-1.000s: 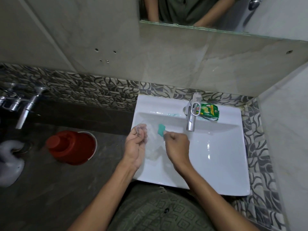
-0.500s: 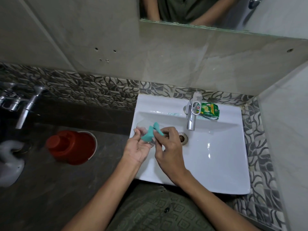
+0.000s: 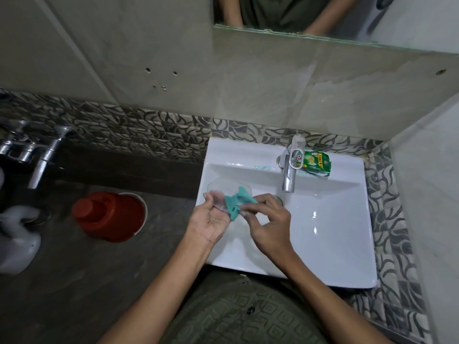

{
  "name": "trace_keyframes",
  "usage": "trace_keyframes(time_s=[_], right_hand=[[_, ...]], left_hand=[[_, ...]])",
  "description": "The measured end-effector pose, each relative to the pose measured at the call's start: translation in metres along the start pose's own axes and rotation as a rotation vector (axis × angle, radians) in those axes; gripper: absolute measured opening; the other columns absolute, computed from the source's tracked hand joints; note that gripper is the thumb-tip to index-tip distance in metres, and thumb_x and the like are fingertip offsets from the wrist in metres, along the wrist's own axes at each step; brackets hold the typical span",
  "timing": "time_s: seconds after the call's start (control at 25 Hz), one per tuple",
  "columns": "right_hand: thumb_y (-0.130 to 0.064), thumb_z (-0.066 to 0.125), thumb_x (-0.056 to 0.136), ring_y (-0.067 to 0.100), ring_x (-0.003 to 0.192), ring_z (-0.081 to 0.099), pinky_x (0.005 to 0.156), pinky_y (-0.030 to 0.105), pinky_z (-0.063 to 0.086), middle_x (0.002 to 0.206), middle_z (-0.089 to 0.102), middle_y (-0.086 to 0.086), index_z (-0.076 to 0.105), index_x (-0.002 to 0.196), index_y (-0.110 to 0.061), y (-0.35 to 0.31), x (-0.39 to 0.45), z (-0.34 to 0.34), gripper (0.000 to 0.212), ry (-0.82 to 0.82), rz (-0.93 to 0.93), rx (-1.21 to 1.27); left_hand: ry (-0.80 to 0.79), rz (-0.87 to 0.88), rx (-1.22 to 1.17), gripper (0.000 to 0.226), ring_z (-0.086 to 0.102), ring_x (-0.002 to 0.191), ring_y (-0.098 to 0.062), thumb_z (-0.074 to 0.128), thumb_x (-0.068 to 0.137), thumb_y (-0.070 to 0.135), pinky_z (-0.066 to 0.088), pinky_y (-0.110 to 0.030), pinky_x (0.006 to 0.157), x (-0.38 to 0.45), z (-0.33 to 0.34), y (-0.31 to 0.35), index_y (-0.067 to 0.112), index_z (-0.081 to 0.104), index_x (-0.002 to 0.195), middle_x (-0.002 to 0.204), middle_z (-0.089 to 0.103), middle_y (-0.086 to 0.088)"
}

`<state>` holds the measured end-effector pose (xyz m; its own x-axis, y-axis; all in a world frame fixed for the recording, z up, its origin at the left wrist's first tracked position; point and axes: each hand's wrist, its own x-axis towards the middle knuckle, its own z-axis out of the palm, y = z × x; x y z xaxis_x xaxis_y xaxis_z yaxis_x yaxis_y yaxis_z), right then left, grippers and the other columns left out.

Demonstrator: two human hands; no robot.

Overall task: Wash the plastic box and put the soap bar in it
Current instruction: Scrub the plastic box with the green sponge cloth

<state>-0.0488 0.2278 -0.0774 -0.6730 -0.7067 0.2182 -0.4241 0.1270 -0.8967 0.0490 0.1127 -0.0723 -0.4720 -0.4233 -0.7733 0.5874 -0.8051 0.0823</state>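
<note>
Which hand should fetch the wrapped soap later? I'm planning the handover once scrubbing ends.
Right. The right hand is nearer the wrapped soap beside the tap, pinching only the teal sponge; the left hand holds the clear box.

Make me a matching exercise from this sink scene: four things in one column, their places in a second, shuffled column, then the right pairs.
Things
1. clear plastic box
2. teal scrub pad
3. green soap packet
4. red bucket

Places
A. on the sink's back ledge, behind the tap
B. on the floor, left of the sink
C. held in the left hand over the basin
D. pinched by the right hand, against the box

Pairs: 1-C, 2-D, 3-A, 4-B
</note>
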Motion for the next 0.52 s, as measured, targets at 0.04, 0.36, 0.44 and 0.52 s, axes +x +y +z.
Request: trace_keyframes(time_s=[0.04,0.36,0.44,0.52], right_hand=[[0.007,0.08,0.076,0.005,0.075,0.062,0.072,0.017,0.046,0.083,0.068,0.003,0.081,0.083,-0.014,0.0,0.002,0.002,0.023,0.031,0.143,0.107],[0.001,0.07,0.087,0.012,0.074,0.058,0.07,0.02,0.046,0.09,0.065,0.007,0.077,0.093,-0.013,-0.024,0.029,0.003,0.017,-0.029,0.197,0.096],[-0.003,0.07,0.087,0.009,0.073,0.057,0.067,0.017,0.044,0.086,0.061,0.0,0.076,0.094,-0.015,-0.034,0.019,0.0,0.016,-0.108,0.046,0.019],[-0.003,0.068,0.086,0.008,0.075,0.055,0.068,0.014,0.041,0.085,0.058,-0.003,0.074,0.096,-0.014,-0.041,0.006,-0.005,0.016,-0.173,-0.085,-0.085]], left_hand=[[0.022,-0.003,-0.009,0.036,0.072,0.057,-0.012,0.037,0.108,0.032,0.044,-0.046,0.106,0.0,0.0,0.001,0.014,0.059,0.085,0.056,0.069,0.005],[0.1,-0.047,0.309,0.052,0.032,0.027,-0.01,0.028,0.108,0.028,0.023,-0.01,0.033,-0.006,0.009,0.001,0.018,0.046,0.059,0.042,0.039,0.004],[0.103,-0.008,0.341,0.044,0.028,0.033,-0.009,0.024,0.103,0.022,0.017,-0.013,0.033,-0.004,0.012,0.012,0.02,0.04,0.062,0.045,0.034,0.003],[0.168,0.057,0.409,0.035,0.03,0.037,-0.01,0.026,0.098,0.019,0.021,-0.015,0.036,-0.002,0.012,0.02,0.021,0.04,0.066,0.05,0.036,0.002]])
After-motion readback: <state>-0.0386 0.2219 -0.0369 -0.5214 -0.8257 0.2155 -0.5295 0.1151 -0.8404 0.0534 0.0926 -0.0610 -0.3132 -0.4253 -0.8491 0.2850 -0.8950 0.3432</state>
